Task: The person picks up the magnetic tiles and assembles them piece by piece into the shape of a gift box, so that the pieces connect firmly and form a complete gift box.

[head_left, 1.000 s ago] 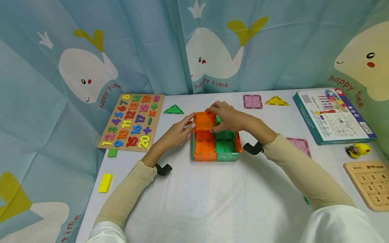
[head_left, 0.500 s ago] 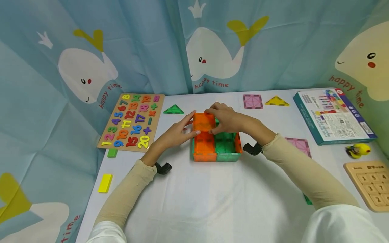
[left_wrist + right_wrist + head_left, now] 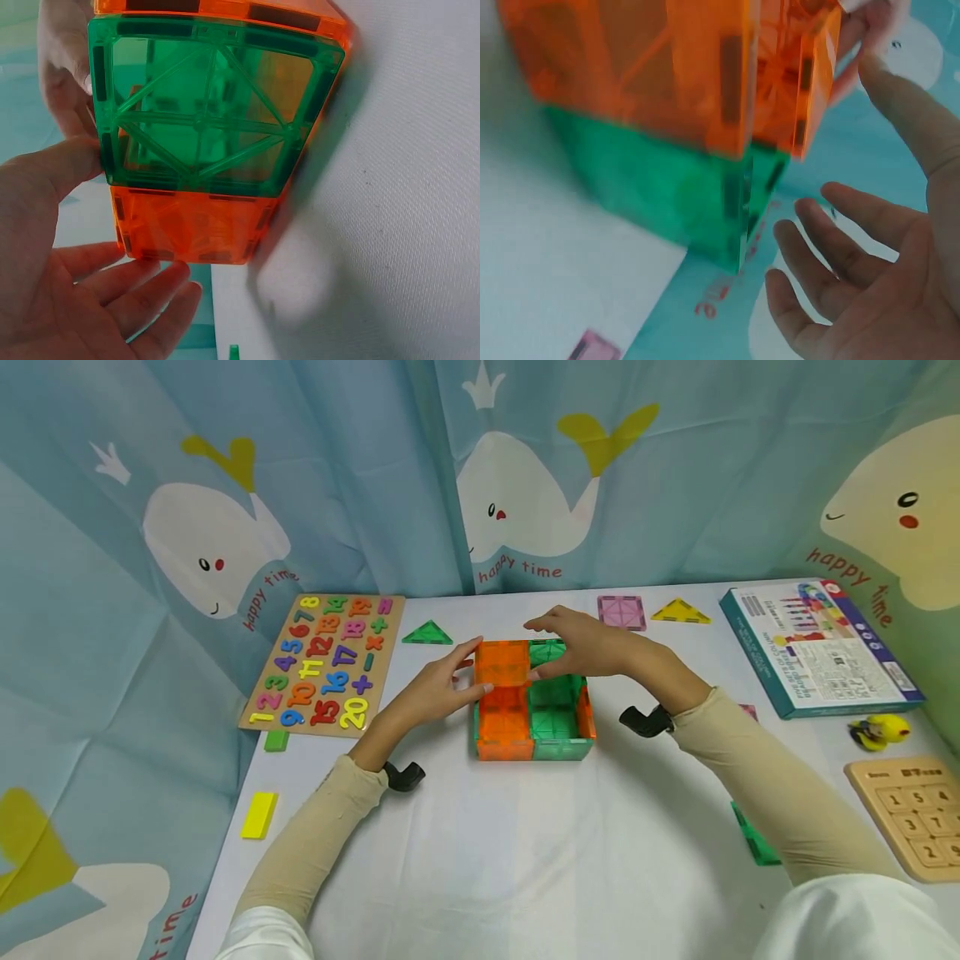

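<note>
A low box of see-through magnetic tiles, orange on the left and green on the right, sits on the white table. Over its back left corner lies an orange square tile. My left hand spans that corner, thumb at the tile's front edge and fingers behind. In the left wrist view, the thumb meets the rim of a green side tile, and the spread fingers touch the orange wall. My right hand hovers over the back right, its fingers spread in the right wrist view and holding nothing.
Loose tiles lie around: a green triangle, a pink square, a yellow triangle and a green tile partly under the right sleeve. A number board stands left; a flat box and wooden number puzzle are right.
My right hand has let go of the orange tile and moved right, uncovering the green back tile. My left thumb has shifted to the tile's front edge, and the orange tile lies in place.
</note>
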The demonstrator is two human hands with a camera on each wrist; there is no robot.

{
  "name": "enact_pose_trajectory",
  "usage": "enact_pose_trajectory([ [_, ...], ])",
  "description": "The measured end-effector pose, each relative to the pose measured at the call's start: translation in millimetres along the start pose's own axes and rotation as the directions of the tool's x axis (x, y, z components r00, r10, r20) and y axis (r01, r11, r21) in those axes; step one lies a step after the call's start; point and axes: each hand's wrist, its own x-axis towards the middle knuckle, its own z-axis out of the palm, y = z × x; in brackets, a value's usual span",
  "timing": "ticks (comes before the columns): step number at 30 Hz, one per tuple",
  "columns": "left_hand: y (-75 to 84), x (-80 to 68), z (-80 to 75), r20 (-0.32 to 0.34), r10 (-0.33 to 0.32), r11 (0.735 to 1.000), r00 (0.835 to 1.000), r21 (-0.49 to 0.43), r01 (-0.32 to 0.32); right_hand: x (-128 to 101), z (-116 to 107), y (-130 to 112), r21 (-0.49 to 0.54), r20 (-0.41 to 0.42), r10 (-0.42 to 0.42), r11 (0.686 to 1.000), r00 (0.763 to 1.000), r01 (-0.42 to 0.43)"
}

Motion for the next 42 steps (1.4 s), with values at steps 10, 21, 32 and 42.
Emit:
enact_pose_trajectory([
  [10,-2.5,0.3,2.3,-0.010,0.022,1.000,1.000,-0.022,-0.022,-16,-30,49,0.068,-0.164,0.036,0.997,0.986,-0.025],
  [21,-5.6,-0.2,2.4,-0.019,0.049,0.999,0.999,-0.010,-0.050,-14,-33,129,0.086,-0.144,0.240,0.969,0.960,-0.229],
  [32,-1.1,1.2,1.9,-0.031,0.023,0.999,0.999,0.048,-0.021,5,-32,164,-0.030,-0.077,0.310,0.949,0.948,-0.313],
  [42,0.4,1.9,2.0,-0.050,-0.008,0.998,0.999,0.056,0.010,14,-31,171,-0.006,-0.019,0.343,0.939,0.939,-0.343],
])
